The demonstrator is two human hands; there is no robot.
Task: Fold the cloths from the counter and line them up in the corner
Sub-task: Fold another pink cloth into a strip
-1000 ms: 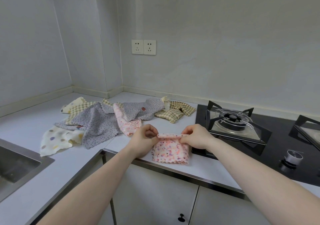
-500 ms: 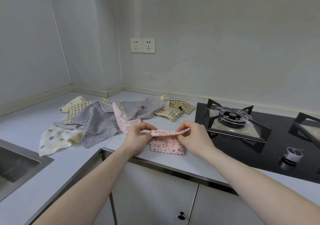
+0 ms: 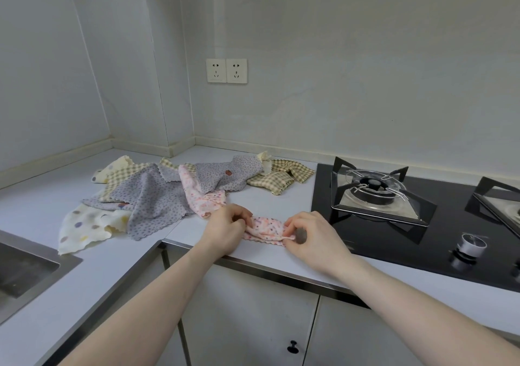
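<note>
The counter (image 3: 281, 211) carries a loose heap of unfolded cloths (image 3: 157, 197) toward the corner — up and left of the hands. Nearer, the pink cloth (image 3: 267, 229) lies as a left-right strip, left hand (image 3: 225, 232) and right hand (image 3: 312, 236) each pinching an end — left nearer the corner.

bare counter (image 3: 42, 197) left, hob (image 3: 394, 211) blocks right

Both hands (image 3: 274, 232) pinching pink cloth (image 3: 267, 229) on counter (image 3: 42, 208), cloth pile (image 3: 157, 194) behind
</note>
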